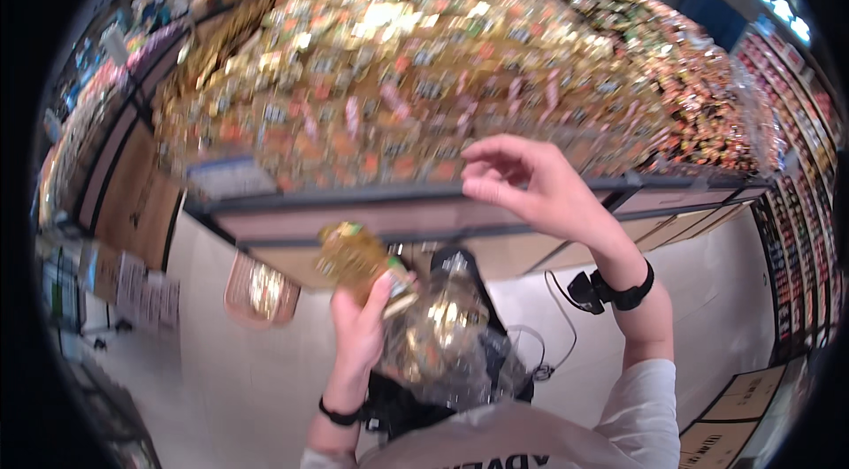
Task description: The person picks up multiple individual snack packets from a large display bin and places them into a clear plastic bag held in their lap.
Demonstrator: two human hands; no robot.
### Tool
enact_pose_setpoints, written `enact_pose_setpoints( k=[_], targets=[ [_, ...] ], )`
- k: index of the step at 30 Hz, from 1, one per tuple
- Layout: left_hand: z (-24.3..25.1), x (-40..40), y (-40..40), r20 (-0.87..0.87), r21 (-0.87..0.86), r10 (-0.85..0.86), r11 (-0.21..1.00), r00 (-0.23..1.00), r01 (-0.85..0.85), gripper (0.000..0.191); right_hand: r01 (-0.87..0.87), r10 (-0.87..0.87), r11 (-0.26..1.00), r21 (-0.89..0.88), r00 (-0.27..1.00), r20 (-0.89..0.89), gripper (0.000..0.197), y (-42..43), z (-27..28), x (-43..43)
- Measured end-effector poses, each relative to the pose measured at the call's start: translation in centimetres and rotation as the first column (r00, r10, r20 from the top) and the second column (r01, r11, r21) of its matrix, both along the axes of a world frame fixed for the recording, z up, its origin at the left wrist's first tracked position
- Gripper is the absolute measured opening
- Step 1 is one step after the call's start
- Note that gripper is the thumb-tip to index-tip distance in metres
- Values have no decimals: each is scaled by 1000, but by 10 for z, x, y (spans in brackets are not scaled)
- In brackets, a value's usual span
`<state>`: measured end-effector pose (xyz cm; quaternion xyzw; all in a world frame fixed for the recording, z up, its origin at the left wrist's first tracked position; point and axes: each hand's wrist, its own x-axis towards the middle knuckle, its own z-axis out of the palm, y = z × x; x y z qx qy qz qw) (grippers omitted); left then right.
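Observation:
My left hand (361, 316) grips a gold packet with green parts (355, 253), in front of the display's front edge. My right hand (514, 184) is raised before the display with its fingers curled and apart, and nothing shows in it. Beyond it a large heap of small gold-wrapped packets (424, 84) fills the display bin; motion blurs them. A clear plastic bag holding gold packets (438, 336) lies against my body, right of my left hand. Both wrists wear black bands.
The bin has a dark front rail (411, 194) with a blue-and-white sign (229, 177) at its left. A pink basket (262, 290) with shiny packets stands on the floor. Cables (554, 343) hang by my right arm. Stocked shelves (796, 237) stand at the right, cardboard boxes (723, 419) below.

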<state>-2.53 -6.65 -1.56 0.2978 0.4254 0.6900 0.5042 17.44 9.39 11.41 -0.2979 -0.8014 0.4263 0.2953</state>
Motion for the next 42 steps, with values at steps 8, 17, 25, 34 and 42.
enact_pose_setpoints(
  k=[8,17,25,34,42],
  targets=[
    [-8,14,-4,-251,5,-134,990,959,139,27,-190,137,940,-283,971,-197,34,-55,-97,-34],
    [-17,20,-3,-30,10,-37,999,999,38,24,-93,-155,817,-569,915,-372,27,-59,-107,-29],
    [-13,27,4,-116,-9,46,999,992,-47,15,-194,-92,766,-614,911,-402,27,-62,-111,-22],
    [-31,24,6,-232,-6,252,965,940,-260,20,-52,-228,804,-593,893,-387,29,-69,-118,-25],
    [-56,-4,-5,-75,-20,257,966,964,-259,21,607,-358,636,477,779,-515,16,-32,-6,0]
  ],
)
